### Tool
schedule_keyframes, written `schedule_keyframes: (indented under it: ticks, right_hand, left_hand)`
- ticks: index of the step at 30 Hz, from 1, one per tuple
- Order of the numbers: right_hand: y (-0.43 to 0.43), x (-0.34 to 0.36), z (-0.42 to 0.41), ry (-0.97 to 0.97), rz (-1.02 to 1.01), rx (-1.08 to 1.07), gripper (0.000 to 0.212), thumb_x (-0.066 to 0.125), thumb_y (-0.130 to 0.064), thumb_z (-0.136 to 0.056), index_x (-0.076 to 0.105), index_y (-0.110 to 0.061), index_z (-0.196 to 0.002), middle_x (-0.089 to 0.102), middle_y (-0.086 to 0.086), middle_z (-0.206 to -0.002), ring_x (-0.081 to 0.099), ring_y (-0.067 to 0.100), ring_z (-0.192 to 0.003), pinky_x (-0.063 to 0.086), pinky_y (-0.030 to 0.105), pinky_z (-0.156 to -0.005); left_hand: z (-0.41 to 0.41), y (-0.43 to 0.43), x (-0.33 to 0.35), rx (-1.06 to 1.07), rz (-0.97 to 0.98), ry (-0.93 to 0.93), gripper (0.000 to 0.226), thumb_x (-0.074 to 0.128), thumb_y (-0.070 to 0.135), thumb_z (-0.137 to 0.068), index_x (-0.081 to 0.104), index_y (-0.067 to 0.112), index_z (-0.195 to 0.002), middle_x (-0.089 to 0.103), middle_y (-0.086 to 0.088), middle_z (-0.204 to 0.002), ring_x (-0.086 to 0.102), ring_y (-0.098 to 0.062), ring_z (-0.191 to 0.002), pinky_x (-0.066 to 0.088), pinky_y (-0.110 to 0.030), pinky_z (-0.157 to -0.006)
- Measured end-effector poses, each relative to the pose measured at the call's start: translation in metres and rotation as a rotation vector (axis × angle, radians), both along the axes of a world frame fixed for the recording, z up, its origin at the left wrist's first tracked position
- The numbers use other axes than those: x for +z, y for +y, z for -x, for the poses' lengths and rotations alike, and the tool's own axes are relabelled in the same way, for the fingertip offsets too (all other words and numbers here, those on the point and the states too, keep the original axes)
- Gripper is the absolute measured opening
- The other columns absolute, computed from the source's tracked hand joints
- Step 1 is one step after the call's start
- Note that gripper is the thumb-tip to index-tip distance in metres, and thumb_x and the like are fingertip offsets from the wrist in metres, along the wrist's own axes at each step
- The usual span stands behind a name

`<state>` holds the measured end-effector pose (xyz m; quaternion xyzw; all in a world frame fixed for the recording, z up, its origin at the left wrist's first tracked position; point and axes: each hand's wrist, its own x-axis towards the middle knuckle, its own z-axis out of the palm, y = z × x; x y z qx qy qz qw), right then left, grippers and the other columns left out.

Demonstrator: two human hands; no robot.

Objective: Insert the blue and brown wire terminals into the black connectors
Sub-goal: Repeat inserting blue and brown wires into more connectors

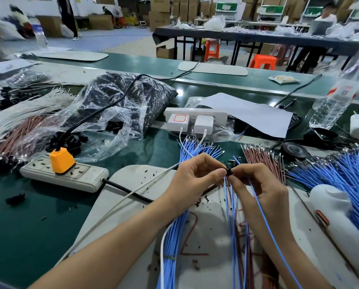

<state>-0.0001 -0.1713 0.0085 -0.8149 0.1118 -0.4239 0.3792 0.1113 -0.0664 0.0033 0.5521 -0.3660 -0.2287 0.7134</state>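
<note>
Work surface: a smooth off-white mat [132, 184], speckled with black debris, laid on a green bench top [28, 226].

Materials: loose bundles of thin, round blue wires [341, 174] and brown wires [260, 161] lie fanned out with bare metal terminals at the far ends. A crinkled clear plastic bag [122, 101] holds small black parts.

Task item: one small black connector [229, 173] sits above the mat, between the fingertips of both hands. Blue and brown leads [234, 226] hang down from it toward the person.

Left hand [197, 176]: fingers curled, with thumb and forefinger pinching the left side of the black connector; the forearm crosses the mat diagonally.

Right hand [260, 184]: fingers curled, with thumb and forefinger pinching a single blue wire [266, 222] right at the connector. The tip of the wire projects above the fingers, and its length trails along the wrist.
</note>
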Motion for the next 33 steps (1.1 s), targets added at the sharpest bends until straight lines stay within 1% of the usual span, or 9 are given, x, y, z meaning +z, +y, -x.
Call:
schedule_keyframes:
  ticks: [6,12,18,21,25,27,28,31,33]
  right_hand:
    - [-0.001,-0.003,0.0,0.028,-0.019,0.004,0.019,0.073,0.001,-0.078,0.063,-0.015,-0.08,0.064,-0.003,-0.076,0.059,0.008,-0.074,0.041,0.007,-0.067]
    - [-0.006,-0.007,-0.003,0.077,-0.209,0.055,0.029,0.074,-0.001,-0.078,0.063,-0.028,-0.075,0.066,-0.009,-0.071,0.061,0.005,-0.069,0.045,0.011,-0.066]
    - [-0.006,-0.005,-0.002,0.152,-0.079,0.075,0.034,0.069,0.003,-0.081,0.056,-0.028,-0.077,0.06,-0.007,-0.072,0.056,0.008,-0.069,0.042,0.011,-0.065]
    - [-0.004,-0.005,-0.002,0.159,-0.043,0.059,0.029,0.067,0.004,-0.083,0.055,-0.022,-0.078,0.057,-0.004,-0.073,0.052,0.011,-0.068,0.04,0.014,-0.063]
    - [0.0,-0.005,-0.004,0.143,-0.03,0.04,0.023,0.064,0.006,-0.084,0.053,-0.013,-0.079,0.053,-0.002,-0.072,0.047,0.012,-0.066,0.038,0.014,-0.062]
    - [0.003,-0.005,-0.004,0.13,0.022,0.014,0.02,0.063,0.007,-0.085,0.053,-0.01,-0.08,0.051,-0.001,-0.072,0.046,0.014,-0.065,0.037,0.013,-0.062]
    - [0.005,-0.006,-0.005,0.124,0.052,0.012,0.017,0.063,0.005,-0.086,0.053,-0.009,-0.08,0.051,0.0,-0.073,0.047,0.014,-0.066,0.036,0.014,-0.063]
    - [0.014,-0.007,-0.006,0.118,0.071,0.043,0.006,0.056,-0.011,-0.086,0.053,-0.011,-0.081,0.052,0.0,-0.074,0.052,0.018,-0.069,0.039,0.022,-0.066]
    - [0.014,-0.008,-0.007,0.118,0.036,0.053,0.01,0.051,-0.017,-0.088,0.055,-0.012,-0.081,0.057,0.0,-0.075,0.056,0.018,-0.071,0.041,0.022,-0.067]
  left_hand:
    - [-0.001,0.0,-0.001,-0.036,-0.021,0.018,0.008,0.061,-0.003,-0.088,0.063,0.005,-0.088,0.068,0.005,-0.067,0.062,-0.006,-0.064,0.05,-0.017,-0.067]
    - [-0.001,0.0,0.0,-0.068,-0.03,0.069,0.011,0.06,-0.005,-0.087,0.063,0.006,-0.085,0.07,0.003,-0.074,0.065,-0.008,-0.069,0.052,-0.019,-0.071]
    - [0.0,0.0,0.0,-0.039,-0.044,0.043,0.013,0.064,-0.004,-0.085,0.064,0.008,-0.082,0.07,0.002,-0.074,0.066,-0.01,-0.069,0.054,-0.022,-0.073]
    - [0.004,-0.001,-0.001,0.022,-0.021,0.006,0.015,0.066,-0.004,-0.083,0.065,0.01,-0.081,0.071,0.003,-0.075,0.067,-0.012,-0.073,0.056,-0.025,-0.076]
    - [0.01,-0.003,-0.002,0.066,0.015,0.011,0.011,0.067,-0.004,-0.083,0.065,0.007,-0.082,0.071,0.003,-0.073,0.067,-0.01,-0.07,0.056,-0.023,-0.073]
    - [0.011,-0.003,-0.001,0.111,0.01,0.013,0.009,0.066,-0.002,-0.084,0.064,0.006,-0.081,0.071,0.002,-0.07,0.067,-0.01,-0.068,0.055,-0.022,-0.071]
    - [0.01,-0.003,0.0,0.157,0.011,0.025,0.009,0.066,-0.001,-0.085,0.064,0.006,-0.08,0.071,0.002,-0.069,0.068,-0.01,-0.067,0.055,-0.022,-0.07]
    - [0.002,-0.004,0.002,0.307,0.053,0.133,0.01,0.063,0.0,-0.088,0.062,0.008,-0.08,0.07,-0.004,-0.074,0.068,-0.012,-0.069,0.055,-0.023,-0.071]
    - [-0.001,-0.004,0.003,0.339,0.065,0.139,0.011,0.062,-0.001,-0.088,0.061,0.009,-0.083,0.067,-0.002,-0.075,0.065,-0.01,-0.07,0.053,-0.019,-0.071]
